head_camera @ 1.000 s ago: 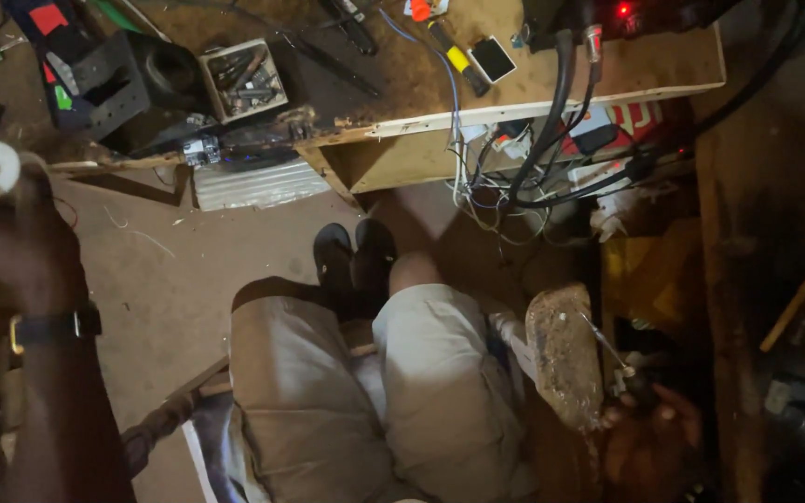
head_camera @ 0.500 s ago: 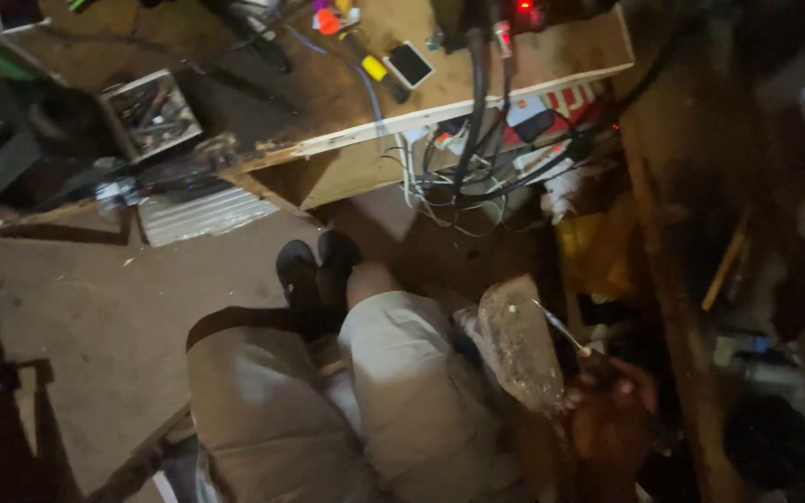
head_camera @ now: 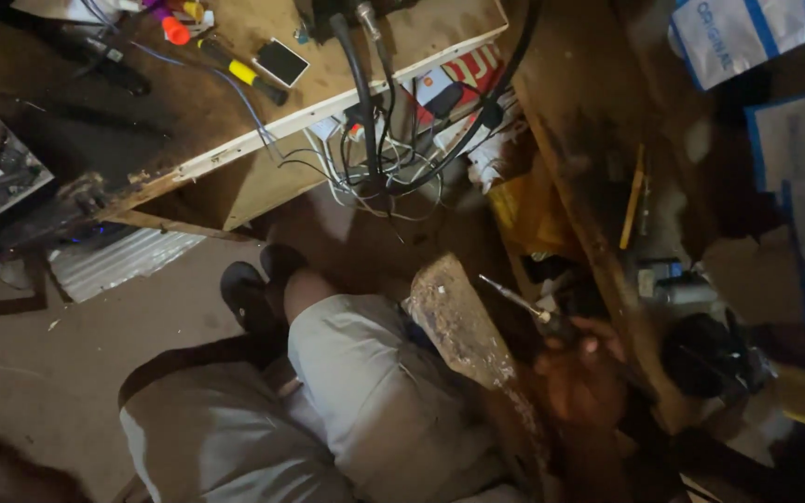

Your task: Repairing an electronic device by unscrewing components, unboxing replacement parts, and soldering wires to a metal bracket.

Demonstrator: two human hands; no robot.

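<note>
Rough, stained wooden plank [head_camera: 458,321], shiny metal screwdriver shaft [head_camera: 511,298] (matt cloth trousers [head_camera: 365,410]).

The scene is sitting in dim, warm light, falling brightest on the wooden bench top [head_camera: 235,102] well above and to the left of the right hand [head_camera: 581,377]. The right hand itself is lying in deep shadow, blurring into a reddish smear, and the thin metal tool [head_camera: 514,300] it is gripping is catching a faint glint. Just left of the hand, the pale trousers [head_camera: 365,410] are picking up soft light. To the hand's right, everything is sinking into murk, with motion blur softening the edges.
</note>
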